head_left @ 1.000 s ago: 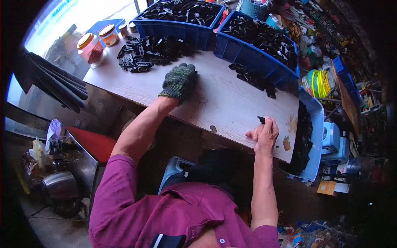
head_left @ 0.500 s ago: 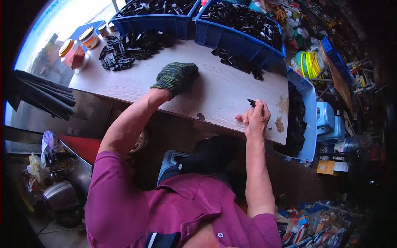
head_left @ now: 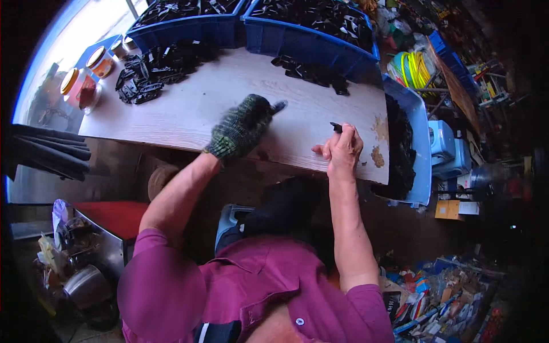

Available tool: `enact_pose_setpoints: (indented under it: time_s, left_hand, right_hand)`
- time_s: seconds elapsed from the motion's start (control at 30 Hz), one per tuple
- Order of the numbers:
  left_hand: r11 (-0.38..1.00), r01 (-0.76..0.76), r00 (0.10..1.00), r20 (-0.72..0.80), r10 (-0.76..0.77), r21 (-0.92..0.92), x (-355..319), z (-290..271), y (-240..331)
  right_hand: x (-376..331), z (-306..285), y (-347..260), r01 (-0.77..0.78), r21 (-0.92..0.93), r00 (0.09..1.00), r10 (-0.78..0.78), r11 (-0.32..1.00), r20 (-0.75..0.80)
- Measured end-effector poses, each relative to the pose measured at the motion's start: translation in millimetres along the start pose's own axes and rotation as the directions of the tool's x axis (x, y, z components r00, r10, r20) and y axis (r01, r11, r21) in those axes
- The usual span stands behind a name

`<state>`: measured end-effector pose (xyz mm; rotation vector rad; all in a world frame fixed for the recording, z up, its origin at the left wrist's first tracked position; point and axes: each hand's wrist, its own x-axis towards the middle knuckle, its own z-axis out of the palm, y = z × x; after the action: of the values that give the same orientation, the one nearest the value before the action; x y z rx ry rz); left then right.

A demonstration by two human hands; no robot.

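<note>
My left hand [head_left: 243, 127], in a dark green knitted glove, is over the middle of the table [head_left: 194, 123]. Its fingers are closed, and a small dark piece [head_left: 279, 107] pokes out from them, too blurred to name. To its right my bare right hand [head_left: 344, 150] pinches a small black plastic part [head_left: 336, 127] above the table's near right side. Loose black plastic parts lie in a heap [head_left: 151, 74] at the far left and a smaller row [head_left: 311, 74] at the far right of the tabletop.
Two blue crates [head_left: 309, 43] full of black parts line the far edge. A light blue tub [head_left: 420, 131] with more stands right of the table. Lidded jars [head_left: 77, 88] sit at the left corner. Beyond the tub is a coil of yellow hose [head_left: 413, 71].
My left hand has moved nearer and toward my right hand, and a dark piece now shows at its fingers. My right hand keeps its pinch on the black part. The view has shifted slightly.
</note>
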<state>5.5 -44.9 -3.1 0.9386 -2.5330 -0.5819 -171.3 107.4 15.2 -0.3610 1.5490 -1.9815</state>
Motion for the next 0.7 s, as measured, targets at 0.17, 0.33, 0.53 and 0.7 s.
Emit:
enact_pose_setpoints:
  time_s: [0.17, 0.33, 0.53, 0.7]
  left_hand:
    - [0.743, -0.108, 0.994, -0.062, 0.089, -0.661, -11, 16, 52]
    - [0.726, -0.085, 0.983, 0.062, 0.173, -0.682, -1, 27, 76]
    - [0.681, -0.033, 0.993, 0.056, 0.108, -0.731, 1, 34, 83]
    - [0.57, 0.022, 1.0, 0.016, -0.015, -0.821, 0, 54, 108]
  right_hand:
    - [1, 0, 4, -0.048, 0.051, 0.996, 0.052, 0.998, -0.075]
    - [4, -8, 13, -0.003, -0.08, 0.988, -0.01, 0.997, -0.155]
    - [9, -17, 26, 0.199, -0.247, 0.966, -0.232, 0.948, -0.115]
    - [3, -10, 21, 0.277, -0.341, 0.943, -0.322, 0.898, -0.082]
